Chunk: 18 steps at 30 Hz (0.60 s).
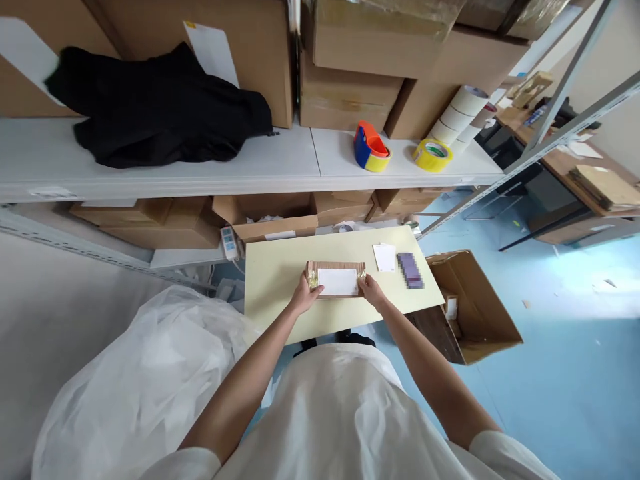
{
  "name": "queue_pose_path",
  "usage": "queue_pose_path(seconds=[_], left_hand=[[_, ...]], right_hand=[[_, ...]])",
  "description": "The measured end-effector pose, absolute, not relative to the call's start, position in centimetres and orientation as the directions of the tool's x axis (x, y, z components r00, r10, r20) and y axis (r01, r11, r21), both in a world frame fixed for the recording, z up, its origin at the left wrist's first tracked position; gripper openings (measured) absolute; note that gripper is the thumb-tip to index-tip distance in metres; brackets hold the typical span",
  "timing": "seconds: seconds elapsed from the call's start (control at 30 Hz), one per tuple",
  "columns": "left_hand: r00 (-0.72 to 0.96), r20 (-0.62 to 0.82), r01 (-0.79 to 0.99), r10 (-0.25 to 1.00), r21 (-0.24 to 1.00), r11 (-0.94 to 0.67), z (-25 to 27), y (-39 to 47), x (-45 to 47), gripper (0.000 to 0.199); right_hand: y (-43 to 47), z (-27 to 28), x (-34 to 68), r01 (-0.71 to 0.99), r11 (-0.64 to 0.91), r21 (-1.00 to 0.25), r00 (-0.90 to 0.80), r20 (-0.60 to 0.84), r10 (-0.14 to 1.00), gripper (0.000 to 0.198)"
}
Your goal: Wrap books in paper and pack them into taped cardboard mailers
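Note:
A small brown cardboard box [334, 265] with shiny clear tape at both ends is held level over the pale yellow table [273, 267]. On its top lies a white label [338, 282]. My left hand [305, 293] grips the box's left end, its thumb resting by the label's corner. At the right end my right hand [371, 291] is closed on the box too. To the right of the box are some white paper cards [385, 257] and a purple, partly blurred item [410, 270].
An open cardboard box [493, 320] stands on the floor right of the table. Behind, a shelf [280, 157] carries a black cloth [160, 107], a tape dispenser [371, 148], yellow tape [433, 155] and large cartons. A white plastic bag [150, 380] bulges at the left.

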<state>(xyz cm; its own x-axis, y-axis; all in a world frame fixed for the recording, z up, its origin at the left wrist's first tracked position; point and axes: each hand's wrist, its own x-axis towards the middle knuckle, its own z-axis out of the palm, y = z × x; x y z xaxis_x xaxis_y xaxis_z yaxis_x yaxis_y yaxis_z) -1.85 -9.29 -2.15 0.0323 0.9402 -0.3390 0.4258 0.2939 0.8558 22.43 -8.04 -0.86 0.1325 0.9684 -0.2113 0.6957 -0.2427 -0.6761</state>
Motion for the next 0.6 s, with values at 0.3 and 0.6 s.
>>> queue_pose_path(seconds=[0.3, 0.6], left_hand=[[-0.126, -0.258, 0.577, 0.958, 0.767, 0.282, -1.3, -11.4, -0.6, 0.058], [-0.163, -0.241, 0.643, 0.957, 0.71, 0.288, 0.9, -10.1, 0.6, 0.049]], right_hand=[[-11.9, -0.1, 22.9, 0.58, -0.323, -0.747, 0.167, -0.279, 0.946, 0.044], [-11.1, 0.7, 25.0, 0.407, -0.387, -0.828, 0.141, -0.361, 0.922, 0.038]])
